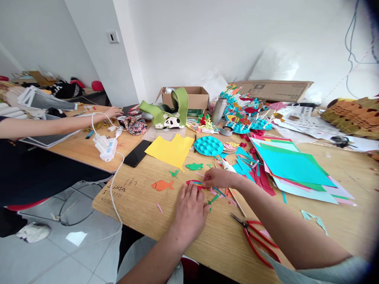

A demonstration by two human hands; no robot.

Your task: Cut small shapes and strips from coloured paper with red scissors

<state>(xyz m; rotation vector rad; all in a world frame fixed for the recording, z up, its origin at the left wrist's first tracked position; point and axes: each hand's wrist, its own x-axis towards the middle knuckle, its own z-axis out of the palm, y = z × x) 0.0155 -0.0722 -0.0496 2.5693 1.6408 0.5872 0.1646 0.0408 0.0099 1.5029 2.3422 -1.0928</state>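
My left hand (pixel 190 211) lies flat on the wooden table (pixel 142 197), fingers stretched out and pressing on the near edge of a red paper fish (pixel 194 183). My right hand (pixel 219 178) is closed in a pinch on coloured paper strips at that fish's right end. An orange paper fish (pixel 162 185) lies to the left, and a green paper fish (pixel 194 166) lies farther back. Loose strips and scraps are scattered under and around my right hand.
Red-handled scissors (pixel 256 236) lie by my right forearm. A stack of coloured paper (pixel 293 167) sits right, a yellow sheet (pixel 171 150) and teal pleated disc (pixel 209 145) behind. A black phone (pixel 137 153), a power strip (pixel 106 146) and another person's arm (pixel 65 122) are left.
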